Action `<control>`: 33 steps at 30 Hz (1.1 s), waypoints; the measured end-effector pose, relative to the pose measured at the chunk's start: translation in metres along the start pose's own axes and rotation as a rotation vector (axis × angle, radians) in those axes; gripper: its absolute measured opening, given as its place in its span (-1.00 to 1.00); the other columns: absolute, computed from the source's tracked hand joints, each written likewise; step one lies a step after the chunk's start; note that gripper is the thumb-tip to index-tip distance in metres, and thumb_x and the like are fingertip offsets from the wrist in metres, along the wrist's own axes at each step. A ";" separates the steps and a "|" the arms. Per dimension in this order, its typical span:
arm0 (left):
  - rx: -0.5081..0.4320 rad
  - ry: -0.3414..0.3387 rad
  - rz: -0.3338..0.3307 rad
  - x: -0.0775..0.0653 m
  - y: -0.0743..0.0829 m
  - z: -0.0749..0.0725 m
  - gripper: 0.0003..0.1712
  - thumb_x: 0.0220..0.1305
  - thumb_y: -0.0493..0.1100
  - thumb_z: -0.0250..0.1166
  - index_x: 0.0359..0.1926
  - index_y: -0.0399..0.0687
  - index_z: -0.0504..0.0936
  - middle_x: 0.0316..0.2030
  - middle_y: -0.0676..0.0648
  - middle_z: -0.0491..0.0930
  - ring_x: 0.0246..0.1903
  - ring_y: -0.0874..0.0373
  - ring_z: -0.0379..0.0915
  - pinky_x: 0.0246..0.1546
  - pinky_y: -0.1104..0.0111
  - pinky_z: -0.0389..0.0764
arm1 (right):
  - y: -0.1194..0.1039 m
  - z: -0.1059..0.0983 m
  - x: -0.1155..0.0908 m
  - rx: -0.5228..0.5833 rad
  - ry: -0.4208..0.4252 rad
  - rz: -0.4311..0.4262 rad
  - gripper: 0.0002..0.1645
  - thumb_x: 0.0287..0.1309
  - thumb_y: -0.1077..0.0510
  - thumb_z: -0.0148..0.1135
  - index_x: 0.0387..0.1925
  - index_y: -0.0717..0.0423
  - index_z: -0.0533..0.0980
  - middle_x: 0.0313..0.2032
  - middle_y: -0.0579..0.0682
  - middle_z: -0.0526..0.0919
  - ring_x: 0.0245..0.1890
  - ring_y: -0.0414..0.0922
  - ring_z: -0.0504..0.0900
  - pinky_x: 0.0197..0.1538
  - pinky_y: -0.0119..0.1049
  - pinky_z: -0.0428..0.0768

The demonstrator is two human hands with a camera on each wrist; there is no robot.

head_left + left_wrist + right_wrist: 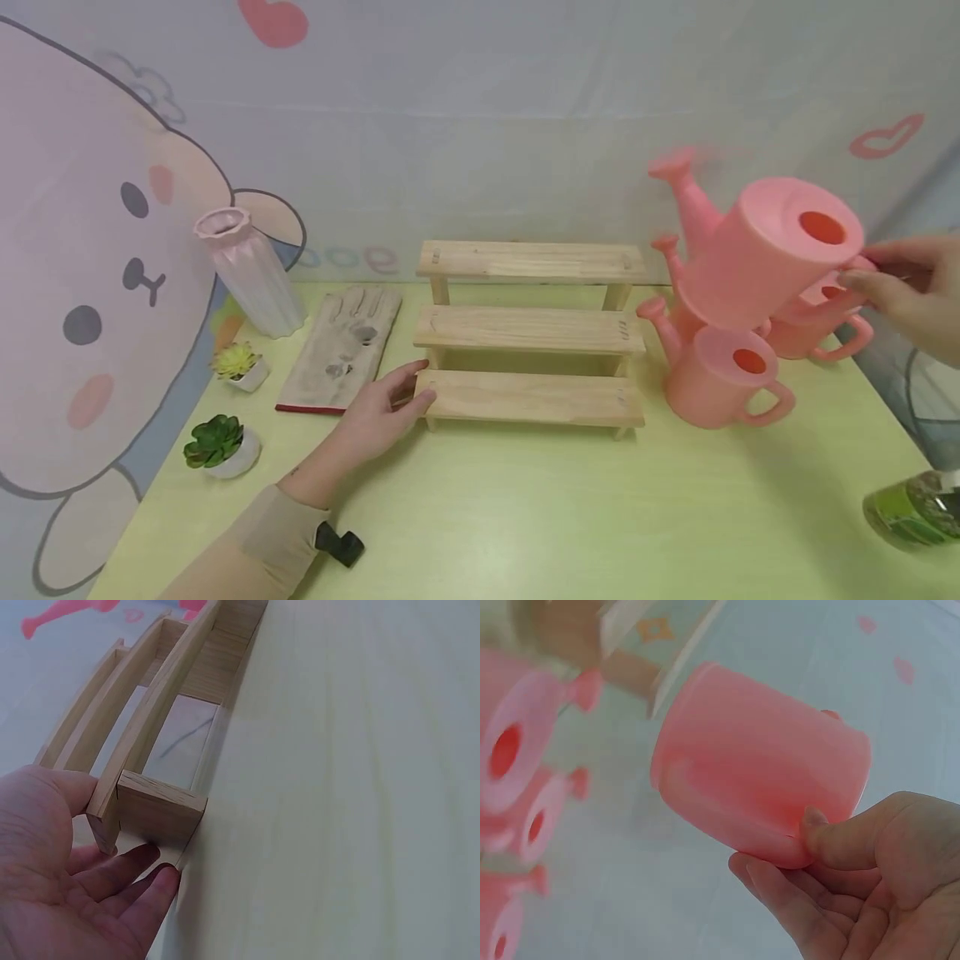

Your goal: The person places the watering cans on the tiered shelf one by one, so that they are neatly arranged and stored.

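My right hand (911, 292) pinches the handle of a pink watering can (780, 242), thumb on one side and fingers on the other. This can is up in the air, spout to the left, above other pink watering cans (712, 387) on the table. Its round side and handle fill the middle of the right wrist view. My left hand (382, 417) grips the left end of the lowest board of a three-step wooden stand (525, 396). From the left wrist, the thumb is at the board's end and the fingers curl below it beside the leg (161, 810).
Left of the stand lie grey work gloves (348, 342). A ribbed pink-white vase (255, 275), a yellow succulent (238, 365) and a green succulent (221, 446) line the table's left edge. A green-labelled bottle (915, 510) lies at the right edge. A printed cloth hangs behind.
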State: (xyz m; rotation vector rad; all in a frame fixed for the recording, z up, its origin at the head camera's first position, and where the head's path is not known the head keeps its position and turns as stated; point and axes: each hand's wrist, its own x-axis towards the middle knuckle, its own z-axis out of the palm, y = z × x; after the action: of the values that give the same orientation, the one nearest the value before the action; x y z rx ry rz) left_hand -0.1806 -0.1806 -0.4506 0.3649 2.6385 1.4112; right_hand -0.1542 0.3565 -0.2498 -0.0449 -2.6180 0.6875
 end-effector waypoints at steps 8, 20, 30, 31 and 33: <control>0.020 0.017 -0.011 -0.001 -0.001 -0.002 -0.29 0.40 0.28 0.25 0.47 0.24 0.37 0.22 -0.11 0.65 0.29 -0.03 0.56 0.32 -0.01 0.54 | -0.110 0.012 0.017 -0.288 -0.259 -0.166 -0.55 0.40 -0.24 0.14 0.03 -0.09 0.70 -0.47 -0.07 0.76 -0.37 0.00 0.52 -0.34 -0.21 0.33; -0.008 0.012 -0.014 -0.001 -0.001 0.001 -0.27 0.41 0.28 0.24 0.49 0.22 0.35 0.22 -0.11 0.65 0.28 -0.01 0.56 0.32 0.00 0.53 | -0.192 0.078 0.055 -0.117 -0.398 -0.162 -0.62 0.43 -0.19 0.09 -0.12 -0.16 0.74 -0.35 -0.11 0.78 -0.30 -0.04 0.55 -0.24 -0.21 0.42; 0.000 0.019 -0.007 -0.001 0.000 0.003 -0.27 0.38 0.32 0.25 0.47 0.26 0.37 0.24 -0.13 0.64 0.29 -0.01 0.56 0.32 0.01 0.54 | -0.232 0.113 0.068 -0.110 -0.469 -0.100 -0.62 0.45 -0.17 0.08 -0.20 -0.13 0.74 -0.37 -0.10 0.71 -0.16 -0.04 0.53 -0.12 -0.18 0.48; 0.000 0.019 -0.007 -0.001 0.000 0.004 -0.27 0.38 0.32 0.25 0.47 0.26 0.37 0.24 -0.13 0.63 0.29 -0.02 0.55 0.32 0.01 0.54 | -0.235 0.115 0.068 -0.106 -0.468 -0.100 -0.61 0.45 -0.17 0.08 -0.25 -0.11 0.74 -0.43 -0.11 0.67 -0.18 -0.05 0.52 -0.14 -0.19 0.46; -0.004 0.021 -0.006 -0.001 0.001 0.005 -0.27 0.38 0.31 0.26 0.47 0.24 0.38 0.25 -0.14 0.63 0.29 -0.03 0.56 0.32 0.01 0.54 | -0.240 0.119 0.068 -0.102 -0.458 -0.106 -0.57 0.46 -0.14 0.07 -0.36 -0.05 0.72 -0.55 -0.09 0.58 -0.25 -0.05 0.49 -0.20 -0.21 0.43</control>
State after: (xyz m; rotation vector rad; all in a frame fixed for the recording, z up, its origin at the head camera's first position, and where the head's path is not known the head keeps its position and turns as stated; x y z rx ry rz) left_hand -0.1783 -0.1768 -0.4524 0.3443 2.6507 1.4256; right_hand -0.2469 0.1003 -0.2016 0.2483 -3.0630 0.5794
